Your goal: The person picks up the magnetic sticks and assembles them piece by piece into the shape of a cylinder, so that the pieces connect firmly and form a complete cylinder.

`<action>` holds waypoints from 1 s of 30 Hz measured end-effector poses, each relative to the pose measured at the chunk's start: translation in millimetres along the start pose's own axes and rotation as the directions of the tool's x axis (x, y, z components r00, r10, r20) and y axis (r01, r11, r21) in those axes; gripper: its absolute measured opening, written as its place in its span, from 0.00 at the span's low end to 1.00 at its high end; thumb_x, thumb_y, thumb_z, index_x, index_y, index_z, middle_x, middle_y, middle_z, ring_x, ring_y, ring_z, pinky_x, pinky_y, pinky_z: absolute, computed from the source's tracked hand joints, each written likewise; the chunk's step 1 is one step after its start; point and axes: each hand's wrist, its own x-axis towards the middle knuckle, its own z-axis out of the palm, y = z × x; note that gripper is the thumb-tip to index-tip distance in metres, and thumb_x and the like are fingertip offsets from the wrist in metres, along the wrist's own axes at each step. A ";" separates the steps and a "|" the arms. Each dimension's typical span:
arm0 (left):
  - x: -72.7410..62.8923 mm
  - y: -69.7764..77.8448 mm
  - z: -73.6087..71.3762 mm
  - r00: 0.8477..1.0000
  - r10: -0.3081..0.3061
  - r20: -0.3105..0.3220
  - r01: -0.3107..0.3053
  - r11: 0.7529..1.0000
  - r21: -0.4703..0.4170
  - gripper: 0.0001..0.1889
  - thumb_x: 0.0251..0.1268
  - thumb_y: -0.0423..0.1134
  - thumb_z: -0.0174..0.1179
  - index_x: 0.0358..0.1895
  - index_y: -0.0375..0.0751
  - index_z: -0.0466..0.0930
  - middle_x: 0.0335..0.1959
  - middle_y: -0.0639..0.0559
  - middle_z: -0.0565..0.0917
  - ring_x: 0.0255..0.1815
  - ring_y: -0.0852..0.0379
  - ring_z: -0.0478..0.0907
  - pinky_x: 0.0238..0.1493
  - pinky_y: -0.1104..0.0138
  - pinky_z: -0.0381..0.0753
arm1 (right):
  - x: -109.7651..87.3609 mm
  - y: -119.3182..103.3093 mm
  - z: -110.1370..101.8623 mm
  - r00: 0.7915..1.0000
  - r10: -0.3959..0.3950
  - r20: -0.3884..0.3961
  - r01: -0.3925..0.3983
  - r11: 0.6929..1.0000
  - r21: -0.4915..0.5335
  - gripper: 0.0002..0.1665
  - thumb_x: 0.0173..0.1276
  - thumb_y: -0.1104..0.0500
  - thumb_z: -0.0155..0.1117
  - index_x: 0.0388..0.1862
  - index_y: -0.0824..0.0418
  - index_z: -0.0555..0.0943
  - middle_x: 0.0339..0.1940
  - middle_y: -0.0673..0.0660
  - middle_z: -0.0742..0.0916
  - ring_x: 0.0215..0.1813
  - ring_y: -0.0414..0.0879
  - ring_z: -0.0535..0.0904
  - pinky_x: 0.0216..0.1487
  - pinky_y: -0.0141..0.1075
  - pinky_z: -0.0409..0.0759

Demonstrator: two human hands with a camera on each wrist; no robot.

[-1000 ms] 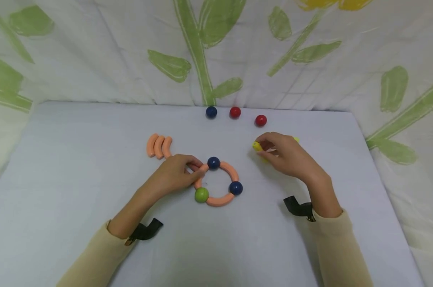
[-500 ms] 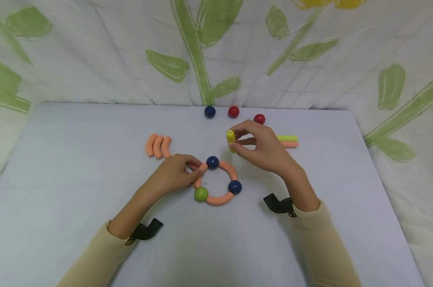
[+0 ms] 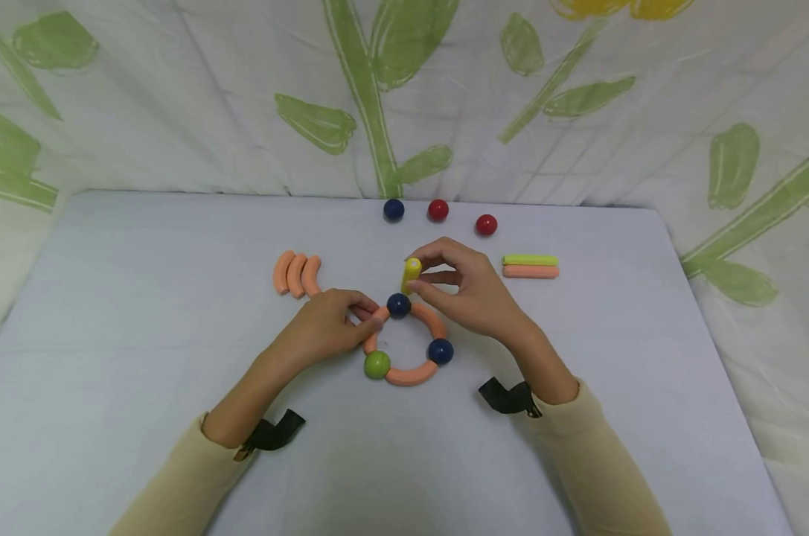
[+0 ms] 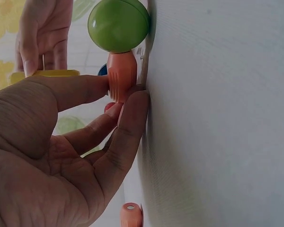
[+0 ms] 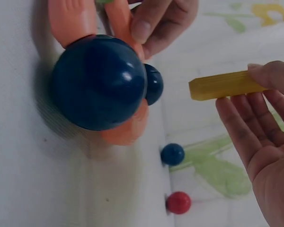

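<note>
On the table lies a ring of curved orange rods (image 3: 411, 374) joined by two blue balls (image 3: 440, 351) and one green ball (image 3: 377, 365). My left hand (image 3: 324, 327) pinches the ring's left orange rod (image 4: 120, 78) between thumb and fingers; the left wrist view shows the green ball just above that grip. With thumb and fingertips, my right hand (image 3: 467, 286) holds a yellow rod (image 5: 227, 85) upright. Its lower end is close to the ring's top blue ball (image 3: 399, 305), and in the right wrist view a gap shows between the rod and the ring.
Several loose curved orange rods (image 3: 297, 275) lie side by side beyond the left hand. A blue ball (image 3: 394, 210) and two red balls (image 3: 438, 210) sit near the table's back edge. A straight lime rod (image 3: 530, 260) and a straight orange rod (image 3: 531, 272) lie at right.
My right hand has carried the yellow rod leftward to the ring's top blue ball, turning it upright. The straight rods at right have come into full view. My left hand stays on the ring.
</note>
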 end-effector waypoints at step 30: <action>-1.8 0.8 1.2 1.000 0.006 0.028 -0.006 1.000 -0.009 0.18 0.78 0.54 0.61 0.56 0.46 0.87 0.40 0.57 0.91 0.31 0.58 0.81 0.40 0.64 0.77 | -0.8 12.1 11.7 0.996 -0.003 0.094 0.000 0.999 0.035 0.17 0.69 0.68 0.73 0.55 0.60 0.82 0.49 0.56 0.87 0.55 0.47 0.87 0.57 0.38 0.89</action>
